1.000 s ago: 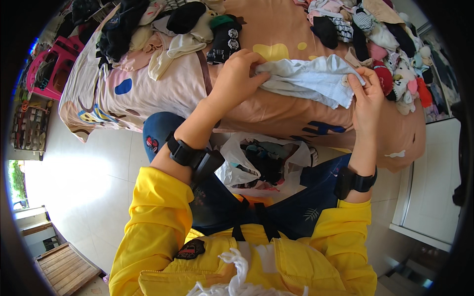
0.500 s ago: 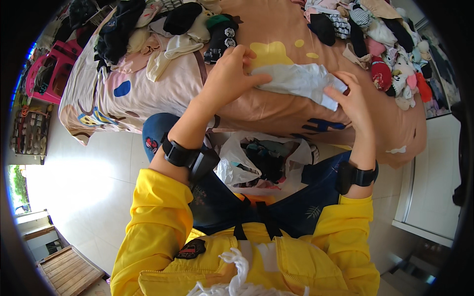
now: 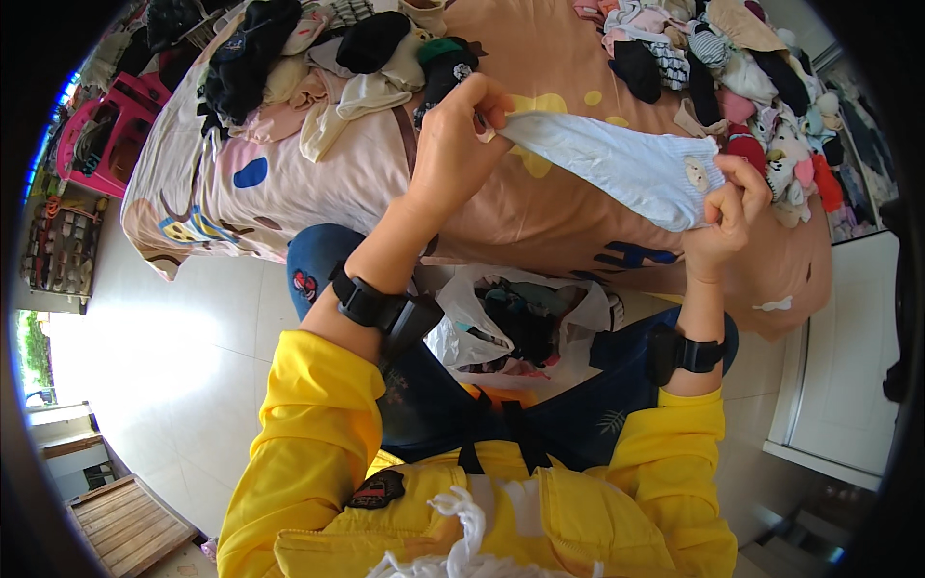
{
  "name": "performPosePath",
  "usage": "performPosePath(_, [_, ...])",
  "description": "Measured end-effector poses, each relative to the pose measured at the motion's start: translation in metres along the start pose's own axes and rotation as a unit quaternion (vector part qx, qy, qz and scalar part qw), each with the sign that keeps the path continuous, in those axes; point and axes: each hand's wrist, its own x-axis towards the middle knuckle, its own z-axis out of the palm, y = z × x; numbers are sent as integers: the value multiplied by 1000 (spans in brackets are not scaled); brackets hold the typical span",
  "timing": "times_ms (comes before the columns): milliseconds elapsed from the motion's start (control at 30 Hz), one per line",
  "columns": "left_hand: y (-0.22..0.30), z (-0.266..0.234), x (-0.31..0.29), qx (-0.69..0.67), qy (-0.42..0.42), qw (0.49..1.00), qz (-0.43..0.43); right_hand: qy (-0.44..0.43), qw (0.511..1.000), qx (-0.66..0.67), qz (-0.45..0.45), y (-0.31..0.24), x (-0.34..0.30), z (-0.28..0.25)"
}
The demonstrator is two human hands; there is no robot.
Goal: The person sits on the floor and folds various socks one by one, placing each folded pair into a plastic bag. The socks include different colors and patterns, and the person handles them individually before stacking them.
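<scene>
A pale blue sock [image 3: 607,159] is stretched out between my two hands, above the near side of the bed. Its narrow toe end is pinched by my left hand [image 3: 469,120], whose fingers are closed on it. My right hand [image 3: 725,217] grips the ribbed cuff, where a small beige animal patch shows beside the fingers. The sock tilts down toward the right. Each wrist wears a black strapped device.
A brown-pink patterned sheet covers the bed [image 3: 318,183]. Piles of mixed socks lie at its far left [image 3: 376,43] and far right [image 3: 742,67]. Between my knees a white plastic bag [image 3: 462,332] holds dark clothing. A pink plastic stool [image 3: 106,135] stands at left.
The sock was slack and bunched between my hands; now it is pulled taut, its patch showing. My right hand has moved right and regripped the cuff; my left has shifted slightly.
</scene>
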Motion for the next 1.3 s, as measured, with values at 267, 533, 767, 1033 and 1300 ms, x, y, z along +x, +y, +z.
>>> performPosePath(267, [-20, -10, 2, -112, -313, 937, -109, -129, 933, 127, 312, -31, 1, -39])
performPosePath(533, [-3, 3, -25, -84, -485, 867, -78, -588, 724, 159, 323, -22, -88, -9])
performPosePath(767, [-44, 60, -108, 154, -776, 612, -1, -636, 643, 156, 396, -15, -114, 7])
performPosePath(1033, [-75, 81, -215, 75, -711, 669, 205, -538, 612, 180, 550, -23, -99, -4])
performPosePath(1300, [-71, 80, -205, 165, -811, 553, 96, -581, 583, 209, 528, -26, -101, -5])
